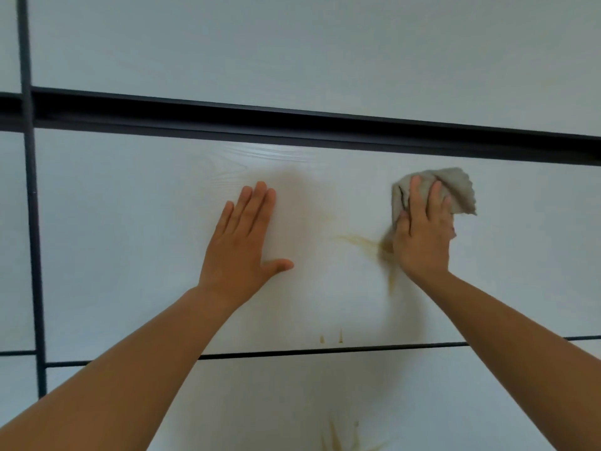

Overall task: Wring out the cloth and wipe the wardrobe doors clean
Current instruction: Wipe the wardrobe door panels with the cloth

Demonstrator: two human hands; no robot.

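Note:
A white wood-grain wardrobe door (136, 229) fills the view. My left hand (242, 237) lies flat against it with straight fingers. My right hand (422, 232) presses a crumpled grey cloth (458, 187) onto the door with straight fingers; the cloth sticks out above and to the right of the fingers. A yellow-brown smear (361, 242) runs on the door just left of my right hand, and a streak trails down below the palm.
A thick black horizontal rail (292, 125) crosses the door above both hands. A thin black line (325, 351) runs below, with two small brown drips (331, 336) above it. More brown stains (341, 437) show at the bottom. A dark vertical strip (32, 222) stands at the left.

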